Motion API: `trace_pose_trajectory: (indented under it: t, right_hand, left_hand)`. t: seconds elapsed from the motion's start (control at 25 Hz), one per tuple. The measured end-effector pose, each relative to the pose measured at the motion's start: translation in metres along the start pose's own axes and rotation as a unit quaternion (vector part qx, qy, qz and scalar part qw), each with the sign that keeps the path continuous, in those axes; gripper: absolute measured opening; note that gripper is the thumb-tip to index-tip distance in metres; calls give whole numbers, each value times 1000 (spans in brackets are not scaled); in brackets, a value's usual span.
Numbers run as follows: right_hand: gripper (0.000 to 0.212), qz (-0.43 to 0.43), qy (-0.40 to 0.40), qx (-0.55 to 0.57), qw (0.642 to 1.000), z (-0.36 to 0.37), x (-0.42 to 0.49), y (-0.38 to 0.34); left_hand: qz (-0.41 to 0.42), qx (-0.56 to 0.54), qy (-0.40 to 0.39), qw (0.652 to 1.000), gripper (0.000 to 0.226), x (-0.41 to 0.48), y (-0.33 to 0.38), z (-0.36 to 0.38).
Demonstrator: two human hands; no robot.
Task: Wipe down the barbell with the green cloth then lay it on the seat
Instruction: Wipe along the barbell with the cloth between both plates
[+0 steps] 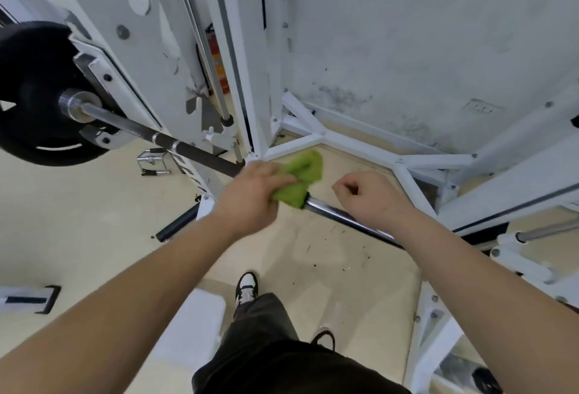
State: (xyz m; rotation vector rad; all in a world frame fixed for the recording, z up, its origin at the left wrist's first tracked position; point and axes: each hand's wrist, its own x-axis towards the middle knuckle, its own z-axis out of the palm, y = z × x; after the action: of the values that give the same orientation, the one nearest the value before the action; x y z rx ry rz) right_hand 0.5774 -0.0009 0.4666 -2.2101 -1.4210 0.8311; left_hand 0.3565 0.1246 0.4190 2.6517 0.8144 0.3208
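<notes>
The barbell (341, 215) runs from the black weight plate at upper left down to the right, chrome with dark grip sections. My left hand (253, 193) presses a green cloth (299, 179) around the bar near its middle. My right hand (372, 196) rests as a loose fist over the chrome stretch just right of the cloth; whether its fingers wrap the bar is hidden. A pale seat pad (191, 321) lies below, left of my leg.
A black weight plate (34, 93) sits on the bar's left end in the white rack (163, 49). White frame tubes (360, 146) cross the floor beneath the bar. A stained wall (423, 33) stands behind. My leg and shoe (247, 290) are below.
</notes>
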Motion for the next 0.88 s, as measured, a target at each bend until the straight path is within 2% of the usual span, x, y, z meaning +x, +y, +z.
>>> trace_pose_trajectory:
  t: [0.08,0.12,0.16,0.2,0.28,0.32,0.36,0.48,0.52,0.64,0.68,0.72,0.8,0.84,0.88]
  right_hand:
    - [42,12,20,-5,1000,-12,-19,23]
    - [42,22,29,-11,999,-19,-29,35]
    - [43,34,37,-14,999,-25,-37,46]
    - [42,49,43,-12,998,-31,-46,58]
    - [35,82,50,-2,995,-44,-61,78]
    - [27,97,58,2,994,-50,-71,88]
    - [22,112,66,3,992,-56,-80,97]
    - [29,152,55,-5,987,-67,-110,113]
    - [34,156,42,-7,987,-67,-119,115]
    - [43,173,28,9,985,-71,-139,127]
    - [43,173,23,-8,985,-74,-145,131]
    - [42,167,14,-45,985,-76,-150,137]
    - [34,167,3,-162,972,-78,-161,149]
    - [27,177,10,-210,962,-77,-165,153]
    - [19,186,24,-241,952,-73,-168,157]
  left_hand:
    - [-128,9,67,989,54,2,3,4]
    - [-170,11,86,982,52,0,18,14]
    - [-172,2,88,981,51,-2,41,26]
    - [-132,-19,76,988,50,-6,69,37]
    - [-1,-67,45,997,50,-15,102,49]
    - [26,-75,26,996,51,-14,103,47]
    - [4,-75,32,997,53,-8,97,46]
    - [-161,-43,107,980,53,1,108,55]
    - [-154,-33,105,982,52,0,127,65]
    - [63,-77,9,995,54,-12,175,86]
    - [95,-86,-19,992,55,-8,177,86]
    - [76,-90,-19,993,56,-1,177,87]
    - [-40,-62,30,997,54,6,189,92]
    - [-68,-35,45,996,53,4,204,99]
    - [-51,-19,41,998,55,2,224,109]
